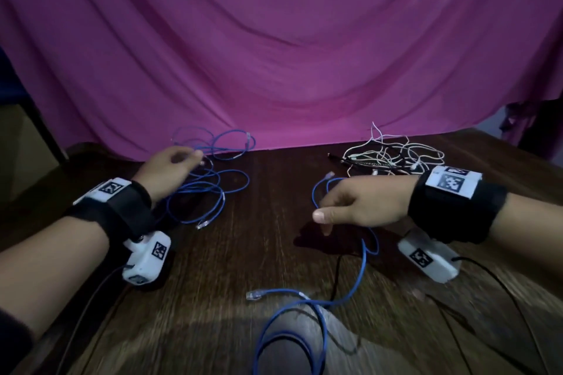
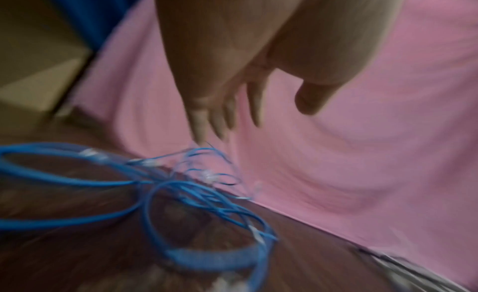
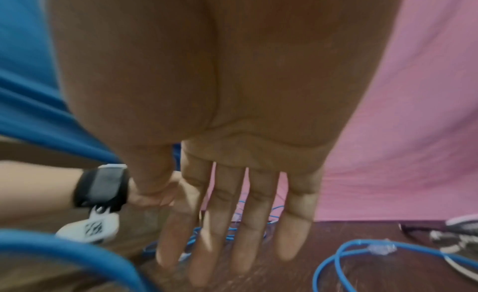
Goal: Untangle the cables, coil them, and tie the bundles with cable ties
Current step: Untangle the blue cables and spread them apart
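Note:
A tangle of thin blue network cables [image 1: 210, 179] [image 2: 196, 194] lies at the back left of the wooden table [image 1: 213, 283]. My left hand [image 1: 170, 166] [image 2: 222, 112] hovers over its far side, fingers straight, holding nothing. One separate blue cable [image 1: 304, 307] [image 3: 362, 247] with clear plugs snakes across the table's middle toward me. Just above its far loop is my right hand [image 1: 350, 207] [image 3: 232, 225], palm down with the fingers extended and empty. A second tangle of white and black cables [image 1: 393, 155] [image 3: 460, 241] sits at the back right.
A purple cloth [image 1: 274, 55] hangs behind the table and drapes onto its back edge. A cardboard box [image 1: 18, 146] [image 2: 33, 71] stands off the left side. Black leads [image 1: 335, 277] from the wrist cameras trail over the near table.

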`<state>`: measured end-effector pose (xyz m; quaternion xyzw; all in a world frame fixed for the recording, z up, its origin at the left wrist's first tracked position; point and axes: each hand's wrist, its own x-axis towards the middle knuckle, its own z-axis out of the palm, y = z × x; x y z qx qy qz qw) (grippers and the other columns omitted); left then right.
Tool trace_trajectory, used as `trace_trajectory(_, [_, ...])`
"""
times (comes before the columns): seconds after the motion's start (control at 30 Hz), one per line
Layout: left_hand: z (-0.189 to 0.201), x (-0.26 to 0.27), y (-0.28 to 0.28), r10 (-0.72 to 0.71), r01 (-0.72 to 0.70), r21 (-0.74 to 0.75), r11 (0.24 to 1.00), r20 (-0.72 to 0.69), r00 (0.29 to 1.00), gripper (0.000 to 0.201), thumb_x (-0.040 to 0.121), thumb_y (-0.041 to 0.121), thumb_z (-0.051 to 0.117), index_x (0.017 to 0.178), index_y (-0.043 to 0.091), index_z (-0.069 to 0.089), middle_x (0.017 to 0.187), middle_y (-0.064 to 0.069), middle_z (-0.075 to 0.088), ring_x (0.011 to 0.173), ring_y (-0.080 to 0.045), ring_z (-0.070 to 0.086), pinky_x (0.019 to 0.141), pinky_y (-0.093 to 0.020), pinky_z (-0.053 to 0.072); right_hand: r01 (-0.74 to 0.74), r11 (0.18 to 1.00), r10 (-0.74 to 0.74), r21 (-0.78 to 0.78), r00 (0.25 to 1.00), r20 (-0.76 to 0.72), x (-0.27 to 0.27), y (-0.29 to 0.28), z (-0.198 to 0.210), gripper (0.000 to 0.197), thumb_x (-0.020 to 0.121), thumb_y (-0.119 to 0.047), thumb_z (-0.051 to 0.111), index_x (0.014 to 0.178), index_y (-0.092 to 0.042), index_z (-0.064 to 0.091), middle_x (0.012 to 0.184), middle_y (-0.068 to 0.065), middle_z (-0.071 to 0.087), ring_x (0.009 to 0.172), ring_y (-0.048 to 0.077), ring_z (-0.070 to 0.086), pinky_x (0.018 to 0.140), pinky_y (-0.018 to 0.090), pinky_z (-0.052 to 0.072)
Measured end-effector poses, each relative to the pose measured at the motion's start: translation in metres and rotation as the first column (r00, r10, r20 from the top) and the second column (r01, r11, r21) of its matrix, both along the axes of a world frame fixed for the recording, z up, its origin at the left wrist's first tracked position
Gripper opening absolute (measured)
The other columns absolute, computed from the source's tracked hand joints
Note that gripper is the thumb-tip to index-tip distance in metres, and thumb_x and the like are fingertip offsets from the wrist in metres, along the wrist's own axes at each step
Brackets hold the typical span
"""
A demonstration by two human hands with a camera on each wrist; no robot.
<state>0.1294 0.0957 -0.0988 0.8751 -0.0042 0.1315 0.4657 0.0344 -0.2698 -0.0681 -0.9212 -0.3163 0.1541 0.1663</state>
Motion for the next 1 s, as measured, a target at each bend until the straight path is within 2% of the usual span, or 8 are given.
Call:
trace_trajectory(0.13, [0.004,-0.062,-0.041,-0.420,0.441,0.083,0.894,-0.189,0.887,0.013,0.097,0.034,0.063,0.104,0.026,0.070,0.101,-0.006,0.077,0.089,-0.015,0.073,0.072,-0.030,0.056,-0.107,0.982,0.145,0.158,0.956,-0.254,-0.016,-0.007,0.005,0.048,0.087,-0.060,0.069,0.105,-0.016,0.076,0.099,0.002,0.077,0.090,0.004,0.066,0.088,0.021,0.050])
trace_trajectory(0.27, [-0.005,-0.108,-0.076,-0.569,0.676,0.351,0.648,-0.366,0.736,0.023,0.094,0.044,0.067,0.113,0.031,0.072,0.096,0.004,0.076,0.090,-0.018,0.071,0.087,-0.034,0.057,-0.207,0.977,0.210,0.045,0.924,-0.320,-0.034,-0.005,0.002,0.039,0.076,-0.038,0.088,0.109,-0.022,0.074,0.106,-0.008,0.076,0.100,0.008,0.070,0.099,0.029,0.052])
trace_trajectory(0.37, [-0.021,-0.134,-0.099,-0.610,0.736,0.452,0.505,-0.416,0.674,0.026,0.093,0.045,0.068,0.115,0.032,0.071,0.098,0.008,0.074,0.088,-0.009,0.070,0.089,-0.030,0.055,-0.202,0.978,0.178,-0.056,0.940,-0.292,-0.045,0.000,-0.005,0.030,0.078,-0.038,0.088,0.100,-0.022,0.076,0.092,-0.011,0.077,0.085,0.001,0.069,0.082,0.016,0.050])
trace_trajectory(0.5, [-0.038,-0.148,-0.119,-0.668,0.703,0.620,0.349,-0.361,0.650,0.028,0.091,0.049,0.067,0.112,0.032,0.069,0.109,0.004,0.061,0.104,-0.013,0.060,0.097,-0.031,0.047,-0.147,0.987,0.135,-0.062,0.975,-0.175,-0.048,0.007,0.000,0.014,0.090,-0.034,0.078,0.092,-0.020,0.075,0.081,0.000,0.076,0.072,0.013,0.069,0.069,0.019,0.050])
trace_trajectory(0.67, [-0.031,-0.139,-0.118,-0.676,0.669,0.459,0.585,-0.179,0.715,0.009,0.097,0.033,0.063,0.091,0.027,0.066,0.088,0.003,0.068,0.086,-0.012,0.065,0.086,-0.038,0.052,-0.028,0.966,-0.022,0.257,0.982,0.189,-0.040,0.000,0.028,0.016,0.099,-0.032,0.067,0.086,-0.024,0.067,0.073,0.005,0.066,0.065,0.012,0.056,0.068,0.037,0.050])
trace_trajectory(0.77, [-0.015,-0.120,-0.105,-0.562,0.547,0.343,0.764,-0.065,0.825,0.013,0.099,0.029,0.060,0.089,0.025,0.065,0.085,0.007,0.075,0.081,-0.010,0.069,0.082,-0.036,0.055,0.039,0.891,-0.212,0.452,0.917,0.339,-0.028,-0.013,0.046,0.014,0.101,-0.031,0.064,0.090,-0.022,0.067,0.077,0.013,0.065,0.071,0.030,0.059,0.073,0.051,0.051])
trace_trajectory(0.87, [0.006,-0.103,-0.084,-0.493,0.474,0.232,0.849,0.026,0.870,0.017,0.100,0.027,0.062,0.084,0.024,0.067,0.077,0.004,0.074,0.059,-0.005,0.057,0.062,-0.028,0.045,0.079,0.793,-0.394,0.604,0.823,0.410,-0.016,-0.037,0.063,0.019,0.100,-0.034,0.065,0.090,-0.018,0.067,0.065,0.006,0.051,0.060,0.018,0.043,0.060,0.042,0.039])
trace_trajectory(1.0, [0.030,-0.092,-0.055,-0.424,0.392,0.261,0.882,0.081,0.902,0.043,0.094,0.056,0.061,0.076,0.018,0.067,0.054,0.004,0.058,0.050,-0.007,0.047,0.050,-0.024,0.036,0.132,0.751,-0.514,0.647,0.731,0.448,-0.005,-0.062,0.071,0.024,0.098,-0.036,0.066,0.088,-0.015,0.065,0.064,0.011,0.048,0.057,0.012,0.036,0.058,0.035,0.032])
